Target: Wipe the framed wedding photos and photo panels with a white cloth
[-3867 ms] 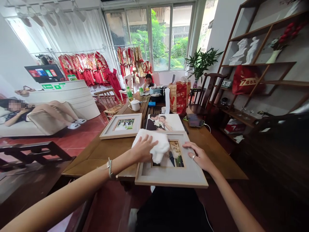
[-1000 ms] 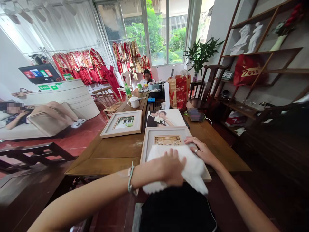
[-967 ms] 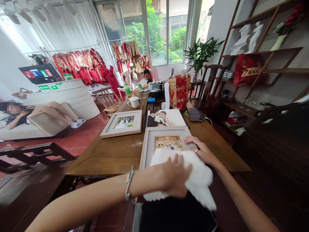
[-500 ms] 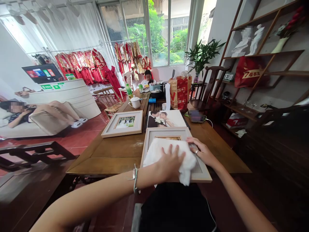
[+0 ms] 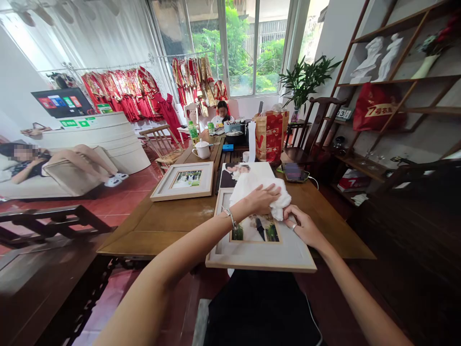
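White cloth (image 5: 254,182) under my left hand (image 5: 264,198), fingers spread flat; right hand (image 5: 306,229), grip unclear, likely steadies frame (image 5: 264,250) overhanging surface's (image 5: 162,238) near edge.

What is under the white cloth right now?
The near frame: the lower part of its picture shows; its top and most of the frame's far edge are hidden. In view, the cloth also overlaps the photo behind, hiding part of it.

Left hand (image 5: 264,198): palm down, fingers extended, slightly spread.
Left forearm (image 5: 194,245): slants forward and rightward.
Right hand (image 5: 302,226): fingers bent, back upward, just beside the left.
Right forearm (image 5: 349,283): angles forward and inward.
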Demonstrator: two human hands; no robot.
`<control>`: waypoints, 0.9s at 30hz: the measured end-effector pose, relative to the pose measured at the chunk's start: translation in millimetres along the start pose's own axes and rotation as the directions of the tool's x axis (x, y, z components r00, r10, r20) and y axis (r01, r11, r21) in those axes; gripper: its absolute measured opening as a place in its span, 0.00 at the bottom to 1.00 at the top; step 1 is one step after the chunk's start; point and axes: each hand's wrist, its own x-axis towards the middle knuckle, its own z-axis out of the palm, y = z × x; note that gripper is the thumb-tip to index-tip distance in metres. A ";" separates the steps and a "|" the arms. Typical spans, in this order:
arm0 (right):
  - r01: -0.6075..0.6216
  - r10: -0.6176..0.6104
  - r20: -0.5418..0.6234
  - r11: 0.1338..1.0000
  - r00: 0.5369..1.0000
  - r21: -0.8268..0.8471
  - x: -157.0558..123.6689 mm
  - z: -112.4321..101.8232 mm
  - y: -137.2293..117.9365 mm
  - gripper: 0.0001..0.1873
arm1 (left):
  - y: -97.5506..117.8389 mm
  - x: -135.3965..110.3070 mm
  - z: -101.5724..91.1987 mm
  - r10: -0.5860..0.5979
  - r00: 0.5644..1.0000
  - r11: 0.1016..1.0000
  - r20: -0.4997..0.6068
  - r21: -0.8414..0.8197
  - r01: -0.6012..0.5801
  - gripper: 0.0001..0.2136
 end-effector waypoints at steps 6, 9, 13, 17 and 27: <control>-0.024 0.020 0.029 0.989 0.999 0.144 1.7 1.0 -0.1 0.02 | -0.2 -39.1 -12.4 -0.218 0.965 0.976 0.146 0.029 0.216 0.21; -0.021 0.019 0.018 0.991 1.000 0.130 0.6 1.0 -0.9 0.03 | -4.2 -73.9 -20.7 -0.384 0.902 0.923 0.197 0.060 0.380 0.22; -0.005 0.002 0.024 0.994 1.000 0.105 -0.8 0.6 -1.0 0.05 | -1.1 -112.6 -25.1 -0.481 0.831 0.868 0.279 0.019 0.496 0.29; 0.003 -0.005 0.032 0.998 0.999 0.060 -1.5 1.0 0.7 0.06 | 37.8 -138.2 -27.2 -0.293 0.894 0.910 0.339 -0.189 0.370 0.36; 0.017 -0.018 0.028 0.999 0.999 0.044 -2.4 2.0 0.3 0.08 | 101.4 -153.8 -32.8 -0.123 0.955 0.855 0.271 -0.459 0.240 0.42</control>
